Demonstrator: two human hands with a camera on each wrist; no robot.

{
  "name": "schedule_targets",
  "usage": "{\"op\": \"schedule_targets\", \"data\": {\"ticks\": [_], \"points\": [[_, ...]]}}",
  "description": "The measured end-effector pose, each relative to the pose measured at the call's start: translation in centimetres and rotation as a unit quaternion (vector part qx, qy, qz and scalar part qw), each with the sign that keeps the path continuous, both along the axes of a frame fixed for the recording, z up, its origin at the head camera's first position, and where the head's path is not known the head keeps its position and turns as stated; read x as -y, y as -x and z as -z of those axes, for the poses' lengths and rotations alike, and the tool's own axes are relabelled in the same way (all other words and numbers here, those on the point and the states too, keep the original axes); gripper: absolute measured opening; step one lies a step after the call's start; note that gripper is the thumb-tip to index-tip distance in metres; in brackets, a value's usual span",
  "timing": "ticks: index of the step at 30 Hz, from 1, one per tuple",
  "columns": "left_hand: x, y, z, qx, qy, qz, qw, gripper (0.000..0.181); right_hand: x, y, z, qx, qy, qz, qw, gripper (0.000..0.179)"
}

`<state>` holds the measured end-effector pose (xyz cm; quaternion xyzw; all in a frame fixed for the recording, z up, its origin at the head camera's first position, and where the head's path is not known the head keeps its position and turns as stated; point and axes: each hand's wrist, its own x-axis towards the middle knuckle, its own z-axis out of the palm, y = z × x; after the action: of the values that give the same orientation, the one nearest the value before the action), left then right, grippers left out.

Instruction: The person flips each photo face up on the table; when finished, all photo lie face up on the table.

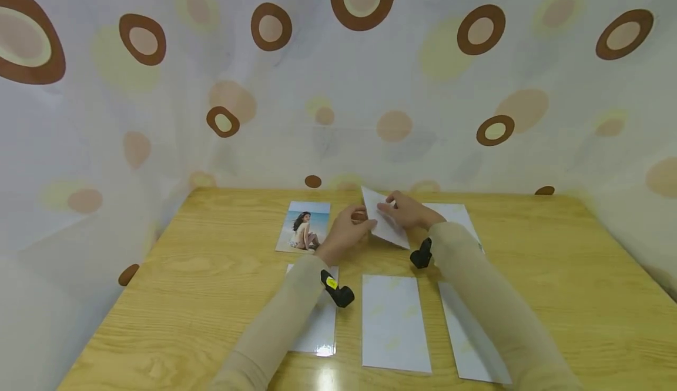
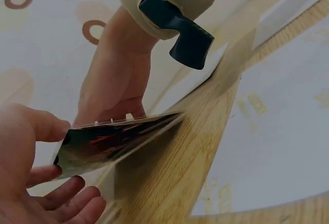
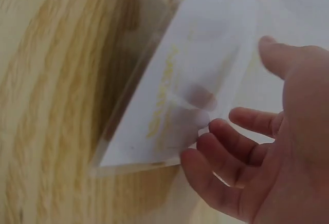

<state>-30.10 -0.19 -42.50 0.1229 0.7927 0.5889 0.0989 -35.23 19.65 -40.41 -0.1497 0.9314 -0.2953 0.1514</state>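
Observation:
My left hand [image 1: 346,232] pinches one edge of a photo print [image 1: 388,231] between thumb and index finger, its other fingers loosely bent. The print is tilted up off the table, its white back with faint yellow lettering toward me. In the left wrist view its dark, glossy picture side [image 2: 110,144] shows with some red. My right hand [image 1: 412,211] is at the print's right side. In the right wrist view its thumb stands away from the sheet and the bent fingertips [image 3: 191,162] are right at the edge.
To the left lies a face-up photo [image 1: 309,220] of a person at the sea. White-backed prints lie nearer me: one under my left forearm [image 1: 312,332], one in the middle [image 1: 395,323], one at right [image 1: 471,344]. Another [image 1: 452,211] lies behind my right wrist. A patterned cloth [image 1: 338,85] hangs behind the wooden table [image 1: 555,261].

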Motion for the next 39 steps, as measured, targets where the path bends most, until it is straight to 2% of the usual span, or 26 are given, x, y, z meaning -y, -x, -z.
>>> {"op": "schedule_targets", "data": {"ticks": [3, 6, 10, 14, 19, 23, 25, 27, 29, 31, 34, 36, 39], "points": [[-0.4, 0.1, -0.3, -0.017, -0.034, 0.047, 0.9982, 0.054, 0.1, -0.1, -0.6, 0.039, 0.048, 0.004, 0.9981, 0.07], [-0.9, 0.1, -0.4, -0.017, -0.066, 0.093, 0.9933, 0.058, 0.1, -0.4, -1.1, 0.089, 0.105, 0.008, 0.9905, 0.078], [-1.3, 0.4, -0.7, -0.009, -0.076, 0.116, 0.9903, 0.063, 0.1, -0.8, -1.8, 0.118, 0.141, 0.005, 0.983, 0.085], [-1.8, 0.6, -0.9, -0.017, -0.061, 0.126, 0.9901, 0.061, -0.1, -1.4, -2.2, 0.13, 0.175, 0.002, 0.976, 0.079], [-2.8, 0.9, -0.9, -0.052, -0.039, 0.158, 0.9852, 0.056, -0.5, -2.0, -2.4, 0.144, 0.224, 0.008, 0.964, 0.06], [-3.2, 0.9, -0.8, -0.079, 0.01, 0.159, 0.9842, 0.054, -1.0, -2.0, -2.6, 0.128, 0.229, 0.01, 0.965, 0.053], [-3.2, 1.0, -0.5, -0.096, 0.055, 0.152, 0.9823, 0.055, -1.2, -2.0, -2.7, 0.103, 0.209, 0.013, 0.9722, 0.053], [-3.2, 1.0, -0.1, -0.108, 0.105, 0.149, 0.9773, 0.059, -1.4, -2.0, -2.7, 0.069, 0.18, 0.022, 0.981, 0.047], [-3.2, 1.1, 0.3, -0.131, 0.152, 0.155, 0.9673, 0.061, -1.5, -2.1, -2.4, 0.024, 0.135, 0.031, 0.9901, 0.039], [-3.0, 0.9, 0.5, -0.152, 0.189, 0.162, 0.9567, 0.062, -1.5, -2.1, -2.0, -0.016, 0.092, 0.039, 0.9948, 0.026], [-2.6, 0.5, 0.7, -0.157, 0.224, 0.168, 0.9473, 0.062, -1.5, -2.1, -1.2, -0.055, 0.02, 0.041, 0.9974, 0.022], [-2.3, 0.3, 0.6, -0.157, 0.245, 0.168, 0.942, 0.061, -1.4, -2.1, -0.7, -0.066, -0.021, 0.039, 0.9968, 0.029], [-2.1, 0.0, 0.5, -0.169, 0.289, 0.171, 0.9268, 0.059, -1.4, -2.4, -0.2, -0.069, -0.08, 0.038, 0.9937, 0.045]]}}
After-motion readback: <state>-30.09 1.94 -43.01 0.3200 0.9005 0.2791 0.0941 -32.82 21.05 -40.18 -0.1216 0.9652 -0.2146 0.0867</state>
